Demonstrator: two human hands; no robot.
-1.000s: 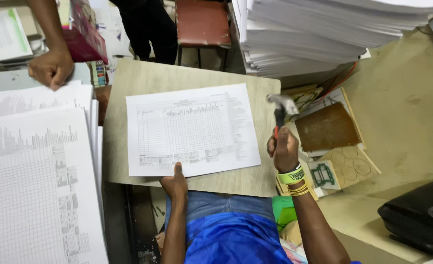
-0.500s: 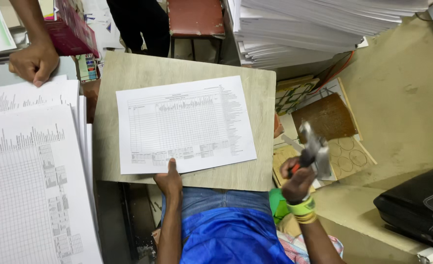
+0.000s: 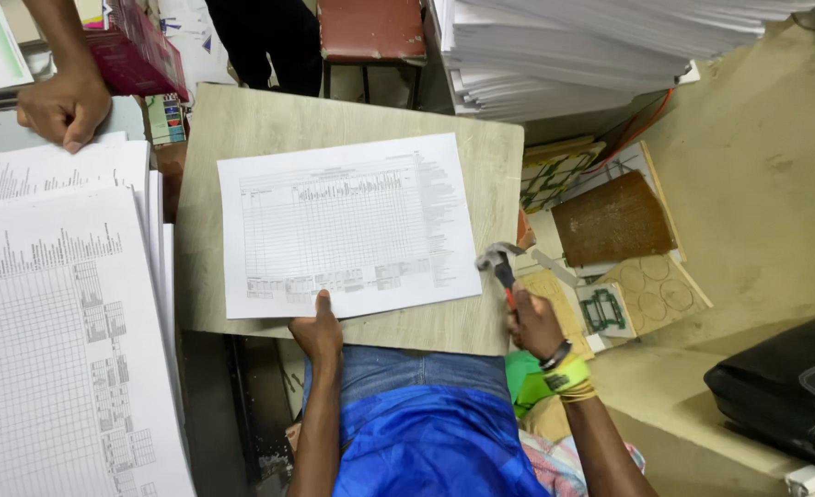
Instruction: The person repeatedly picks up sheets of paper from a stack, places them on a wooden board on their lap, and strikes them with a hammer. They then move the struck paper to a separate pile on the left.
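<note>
At far left another person's fist rests on stacked printed sheets. The left hand lies flat, fingers together, pinning the near edge of the paper on the table. The right hand, wrist bent upward, is clamped on a hammer whose head hovers at the paper's right corner.

Pale grey-beige wood-grain board as landmark. On it, white paper sheet ruled with a fine black grid. Left of it, white printed stacks with dense grey tables. At its right edge, steel-grey hammer head on a red-orange handle, above a yellow-green wristband. Right of it, dark brown square panel. Below it, blue cloth.
</note>
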